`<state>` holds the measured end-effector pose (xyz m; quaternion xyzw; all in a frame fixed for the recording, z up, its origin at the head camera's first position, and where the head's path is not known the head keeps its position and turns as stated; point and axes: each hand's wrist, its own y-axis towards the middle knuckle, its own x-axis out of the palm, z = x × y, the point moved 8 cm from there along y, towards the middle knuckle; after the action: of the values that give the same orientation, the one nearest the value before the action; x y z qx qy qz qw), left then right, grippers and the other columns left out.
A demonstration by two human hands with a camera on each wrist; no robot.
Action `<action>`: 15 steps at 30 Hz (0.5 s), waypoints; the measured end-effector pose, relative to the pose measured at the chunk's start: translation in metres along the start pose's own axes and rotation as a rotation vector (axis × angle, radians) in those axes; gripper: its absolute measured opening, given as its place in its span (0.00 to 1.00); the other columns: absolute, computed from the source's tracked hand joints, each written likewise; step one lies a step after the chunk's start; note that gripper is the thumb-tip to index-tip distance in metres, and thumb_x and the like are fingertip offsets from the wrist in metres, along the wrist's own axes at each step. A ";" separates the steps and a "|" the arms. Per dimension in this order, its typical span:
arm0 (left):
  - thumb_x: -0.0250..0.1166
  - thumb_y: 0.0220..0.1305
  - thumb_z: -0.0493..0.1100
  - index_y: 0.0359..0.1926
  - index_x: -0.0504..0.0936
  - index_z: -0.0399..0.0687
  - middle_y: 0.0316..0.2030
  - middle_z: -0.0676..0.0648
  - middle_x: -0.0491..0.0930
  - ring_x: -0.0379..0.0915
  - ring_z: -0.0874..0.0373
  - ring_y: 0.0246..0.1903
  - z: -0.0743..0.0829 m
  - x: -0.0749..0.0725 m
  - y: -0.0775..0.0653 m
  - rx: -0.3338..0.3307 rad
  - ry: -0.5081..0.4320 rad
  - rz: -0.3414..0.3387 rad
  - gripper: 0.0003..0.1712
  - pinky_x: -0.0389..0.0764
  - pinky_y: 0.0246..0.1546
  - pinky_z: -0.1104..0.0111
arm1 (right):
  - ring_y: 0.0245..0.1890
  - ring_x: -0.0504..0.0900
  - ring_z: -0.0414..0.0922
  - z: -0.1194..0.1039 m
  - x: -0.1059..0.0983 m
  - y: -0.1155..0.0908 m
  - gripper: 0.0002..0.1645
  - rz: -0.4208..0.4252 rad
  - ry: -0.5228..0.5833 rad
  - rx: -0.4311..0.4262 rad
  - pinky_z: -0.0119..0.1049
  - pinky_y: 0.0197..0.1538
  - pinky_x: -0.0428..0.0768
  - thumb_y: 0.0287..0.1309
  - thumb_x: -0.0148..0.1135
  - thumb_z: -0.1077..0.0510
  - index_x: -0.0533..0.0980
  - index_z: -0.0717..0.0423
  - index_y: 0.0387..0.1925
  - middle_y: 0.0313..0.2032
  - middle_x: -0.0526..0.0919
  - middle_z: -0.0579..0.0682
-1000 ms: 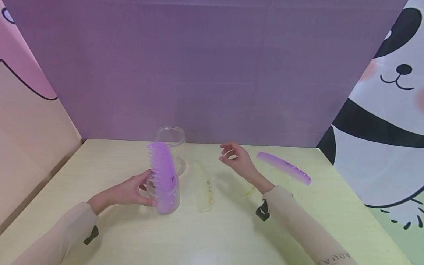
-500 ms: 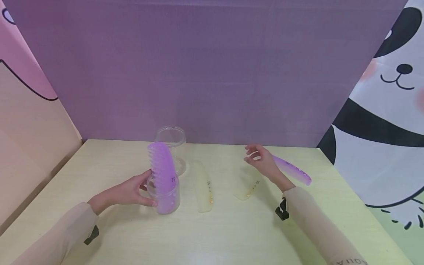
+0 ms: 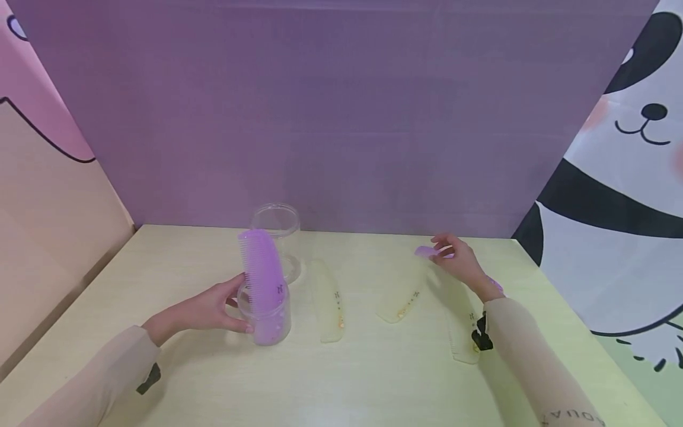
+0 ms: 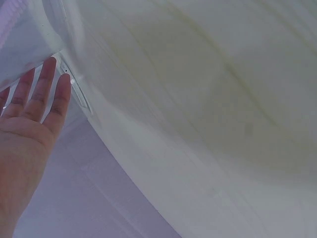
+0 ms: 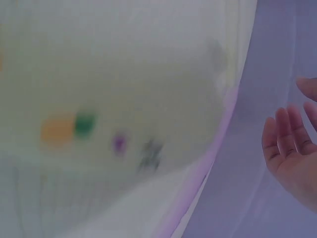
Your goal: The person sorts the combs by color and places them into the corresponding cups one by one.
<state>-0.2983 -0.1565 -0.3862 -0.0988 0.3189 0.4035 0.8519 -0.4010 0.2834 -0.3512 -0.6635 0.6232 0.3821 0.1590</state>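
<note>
In the head view my left hand (image 3: 213, 306) holds a small clear plastic cup (image 3: 283, 323) between thumb and fingers. A purple comb (image 3: 262, 264) stands in that cup, tilted slightly left, teeth to the left. The left wrist view shows the fingers (image 4: 42, 91) lying along clear plastic. Over at the right, my right hand (image 3: 459, 261) hovers with loosely bent fingers above a second purple comb (image 3: 424, 251), hiding its middle. Its palm holds nothing in the right wrist view, where that purple comb (image 5: 210, 156) forms a curved strip beside the hand (image 5: 292, 153).
Behind the cup stands a taller clear jar (image 3: 290, 242). Three see-through combs lie flat on the pale table: one comb (image 3: 326, 302) near the cup, another comb (image 3: 400, 299) in mid-right, a third comb (image 3: 462, 341) beside the right wrist. A purple panel (image 3: 341, 118) rises behind.
My right hand has moved rightward across the table, from left of the lying purple comb to over it. The left hand, cup and standing comb stay put.
</note>
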 end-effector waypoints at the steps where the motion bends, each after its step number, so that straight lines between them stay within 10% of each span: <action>1: 0.72 0.46 0.49 0.69 0.48 0.52 0.58 0.46 0.69 0.71 0.49 0.52 0.000 0.000 0.000 0.000 0.000 -0.001 0.55 0.75 0.48 0.61 | 0.45 0.76 0.62 0.002 -0.003 -0.001 0.21 0.000 -0.014 0.000 0.40 0.41 0.79 0.56 0.57 0.66 0.67 0.68 0.51 0.45 0.73 0.68; 15: 0.73 0.45 0.50 0.68 0.49 0.54 0.57 0.50 0.69 0.71 0.51 0.52 -0.003 0.000 0.001 0.004 -0.002 -0.001 0.54 0.75 0.49 0.60 | 0.46 0.74 0.64 0.040 -0.023 0.001 0.23 -0.047 -0.138 0.051 0.56 0.51 0.72 0.53 0.57 0.68 0.65 0.69 0.52 0.46 0.72 0.70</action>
<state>-0.3000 -0.1573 -0.3881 -0.0971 0.3189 0.4024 0.8526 -0.4127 0.3276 -0.3610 -0.6458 0.6044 0.4071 0.2276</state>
